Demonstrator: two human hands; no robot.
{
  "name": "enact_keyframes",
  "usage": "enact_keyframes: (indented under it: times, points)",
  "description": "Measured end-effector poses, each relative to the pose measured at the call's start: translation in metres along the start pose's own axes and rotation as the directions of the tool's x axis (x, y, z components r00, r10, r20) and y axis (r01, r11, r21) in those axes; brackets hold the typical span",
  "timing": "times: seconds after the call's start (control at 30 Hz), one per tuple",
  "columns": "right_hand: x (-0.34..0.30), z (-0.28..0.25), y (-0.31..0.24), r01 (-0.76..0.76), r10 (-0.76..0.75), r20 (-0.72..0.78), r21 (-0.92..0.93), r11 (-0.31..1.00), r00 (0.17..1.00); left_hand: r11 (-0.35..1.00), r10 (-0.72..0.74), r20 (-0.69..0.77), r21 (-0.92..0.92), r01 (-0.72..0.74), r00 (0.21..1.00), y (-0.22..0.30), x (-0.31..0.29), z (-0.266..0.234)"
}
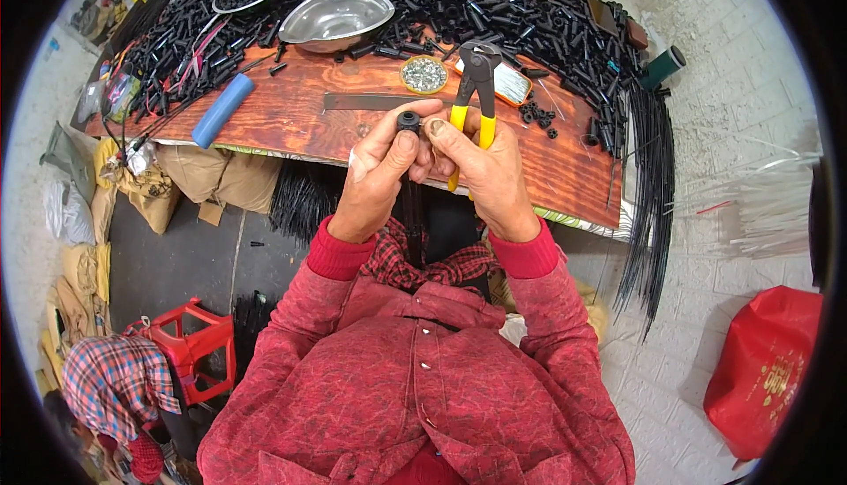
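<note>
In front of my chest, near the table's front edge, my left hand is closed round a black rod. The rod stands about upright, with its round, capped end showing above my thumb; its lower part runs down toward my lap. My right hand grips end-cutting pincers by their yellow handles, the dark jaws pointing up and away from me. Its thumb and forefinger are also pinched together right beside the rod's top; whether something small sits between them is hidden.
Black plastic tubes heap across the back of the red-brown wooden table. A steel bowl, a dish of small metal parts, a metal strip and a blue roll lie nearer. Another person bends by a red stool.
</note>
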State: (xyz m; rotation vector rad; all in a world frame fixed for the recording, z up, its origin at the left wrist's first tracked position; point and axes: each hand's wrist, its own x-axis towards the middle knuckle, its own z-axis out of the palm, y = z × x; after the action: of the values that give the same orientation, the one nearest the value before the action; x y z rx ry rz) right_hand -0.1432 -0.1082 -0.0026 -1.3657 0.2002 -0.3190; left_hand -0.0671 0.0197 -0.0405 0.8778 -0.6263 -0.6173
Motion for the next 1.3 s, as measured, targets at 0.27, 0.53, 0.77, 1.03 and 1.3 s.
enact_keyframes:
  times: [0.27, 0.53, 0.77, 1.03, 1.3]
  points:
    - [0.002, 0.010, 0.006, 0.257, -0.321, -0.123, -0.367, 0.894, 0.939, 0.996, 0.009, -0.049, 0.092, -0.005, 0.999, 0.001, 0.001, 0.004]
    - [0.002, -0.016, -0.002, 0.030, -0.028, 0.014, -0.258, 0.966, 1.000, 0.998, -0.018, 0.028, -0.055, 0.020, 0.999, 0.001, 0.000, -0.003]
    - [-0.019, -0.048, -0.033, 0.072, 0.161, 0.202, -0.810, 0.582, 0.966, 1.000, 0.012, 0.034, -0.021, -0.011, 0.999, 0.000, 0.002, -0.004]
    - [-0.021, -0.042, -0.048, 0.216, 0.060, 0.256, -0.901, 0.377, 0.965, 0.986, 0.061, 0.064, 0.149, -0.070, 0.996, -0.008, 0.005, -0.005]
    - [-0.015, -0.041, -0.056, -0.025, 0.372, 0.193, -0.860, 0.510, 0.908, 0.995, 0.043, 0.099, 0.084, -0.051, 0.994, -0.012, 0.004, -0.010]
